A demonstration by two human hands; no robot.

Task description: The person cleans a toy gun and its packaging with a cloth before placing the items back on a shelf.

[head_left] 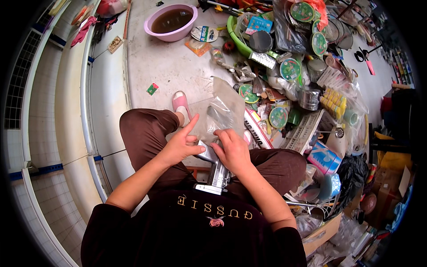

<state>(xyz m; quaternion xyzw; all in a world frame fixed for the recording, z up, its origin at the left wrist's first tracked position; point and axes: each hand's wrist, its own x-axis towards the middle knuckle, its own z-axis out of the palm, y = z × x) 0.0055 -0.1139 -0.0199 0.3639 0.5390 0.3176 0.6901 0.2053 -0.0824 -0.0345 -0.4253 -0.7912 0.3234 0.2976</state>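
Note:
On my lap lies a stack of silvery metal pieces (219, 174), narrow and ridged. A grey metal piece (207, 153) at its upper end lies between my hands. My left hand (177, 144) is beside this piece, index finger stretched away and thumb tip close to the metal. My right hand (233, 152) is curled at the near end of a clear plastic bag (219, 113), its thumb by the metal piece. The bag spreads over the floor beyond my knees. What lies under my right fingers is hidden.
A pink basin (194, 23) of brown water stands far ahead. To the right is a heap of goods: a green basin (233, 33), round green-labelled packs (290, 69), a light plastic basket (304, 131) and a blue package (324, 157). White shelving (73, 111) runs along the left.

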